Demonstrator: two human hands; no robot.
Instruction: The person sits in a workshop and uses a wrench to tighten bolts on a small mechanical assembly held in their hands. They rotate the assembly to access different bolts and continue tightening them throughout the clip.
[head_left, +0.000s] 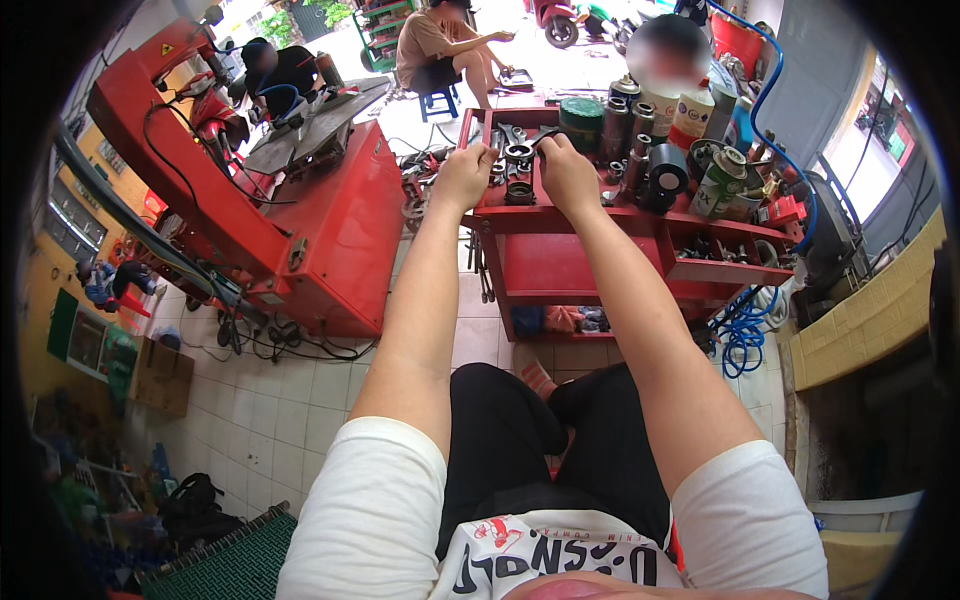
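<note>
Fingers of your left hand [462, 175] curl around a slim metal tool [477, 133] at the red cart's [590, 262] top tray; your right hand [566, 172] pinches a dark tool [545, 132] beside the sockets [518, 160]. You appear to be sorting tools; next comes a clean lift. Both tool ends are hard to make out.
</note>
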